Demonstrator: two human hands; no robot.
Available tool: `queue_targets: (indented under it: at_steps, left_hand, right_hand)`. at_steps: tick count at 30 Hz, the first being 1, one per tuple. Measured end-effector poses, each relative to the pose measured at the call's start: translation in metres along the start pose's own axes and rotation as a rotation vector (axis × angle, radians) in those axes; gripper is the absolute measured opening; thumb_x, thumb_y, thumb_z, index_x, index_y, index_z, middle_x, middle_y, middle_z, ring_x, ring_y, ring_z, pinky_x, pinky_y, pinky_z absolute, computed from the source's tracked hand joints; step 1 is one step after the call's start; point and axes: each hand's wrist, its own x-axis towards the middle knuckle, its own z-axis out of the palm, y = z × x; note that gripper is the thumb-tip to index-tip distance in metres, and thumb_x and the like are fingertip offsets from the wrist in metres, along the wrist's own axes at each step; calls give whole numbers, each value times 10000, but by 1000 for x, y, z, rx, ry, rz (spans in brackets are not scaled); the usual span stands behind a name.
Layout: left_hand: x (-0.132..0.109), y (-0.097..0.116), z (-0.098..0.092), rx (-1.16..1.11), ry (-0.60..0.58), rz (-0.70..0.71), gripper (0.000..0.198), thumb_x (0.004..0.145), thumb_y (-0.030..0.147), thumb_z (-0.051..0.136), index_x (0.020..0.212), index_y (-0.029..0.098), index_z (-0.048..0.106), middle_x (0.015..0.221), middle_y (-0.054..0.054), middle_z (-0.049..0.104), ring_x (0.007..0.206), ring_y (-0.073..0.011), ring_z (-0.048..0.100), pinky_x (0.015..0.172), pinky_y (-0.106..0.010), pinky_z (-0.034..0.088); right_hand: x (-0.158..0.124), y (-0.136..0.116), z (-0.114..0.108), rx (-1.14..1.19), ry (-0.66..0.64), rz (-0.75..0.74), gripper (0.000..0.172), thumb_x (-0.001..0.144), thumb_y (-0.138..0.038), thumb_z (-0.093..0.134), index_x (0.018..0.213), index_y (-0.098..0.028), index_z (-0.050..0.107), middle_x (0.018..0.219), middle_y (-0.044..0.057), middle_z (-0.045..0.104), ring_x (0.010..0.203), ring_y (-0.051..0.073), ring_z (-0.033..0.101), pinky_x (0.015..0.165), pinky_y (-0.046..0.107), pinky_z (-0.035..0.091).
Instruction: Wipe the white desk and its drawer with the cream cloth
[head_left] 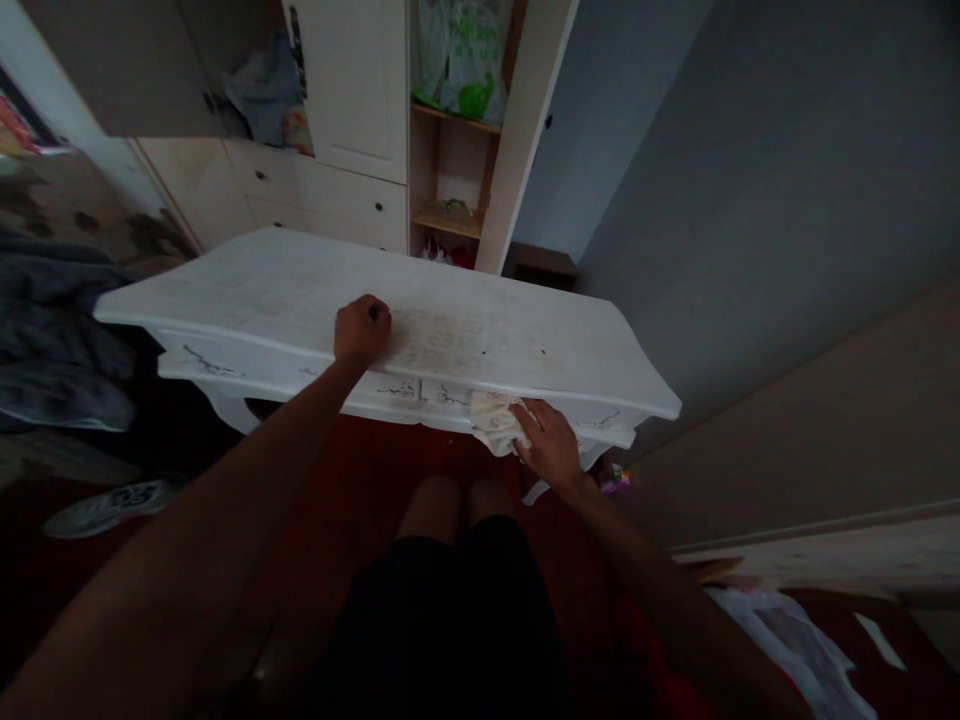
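The right hand (551, 445) grips a cream cloth (495, 425) against a white table (540, 315); the left hand (362, 330), fisted, rests on top.

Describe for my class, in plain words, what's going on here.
A person's right hand holds a pale cloth at the decorated front of a white table. The left hand, curled into a loose fist, rests on top of the table. Dark smudges mark the surface beside that fist.
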Motion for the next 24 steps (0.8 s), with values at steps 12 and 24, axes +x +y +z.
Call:
queue_targets:
  at_steps: [12,24]
  left_hand:
    - [-1,2,-1,-10,-8,-42,206,781,256,488,848,202,675,894,-89,725,858,-221,640,847,-331,484]
    - [-2,3,-1,3,5,-23,190,768,239,494,815,191,672,861,-99,720,837,-237,651,834,-361,498]
  right_hand:
    - [-40,44,-2,-11,105,79,521,869,-272,562,1382,-201,501,1362,160,565,1249,308,521,1031,461,445]
    - [-81,89,-11,-171,95,381,475,866,-291,519,1322,-160,527,1270,190,575,1174,334,518,976,466,467]
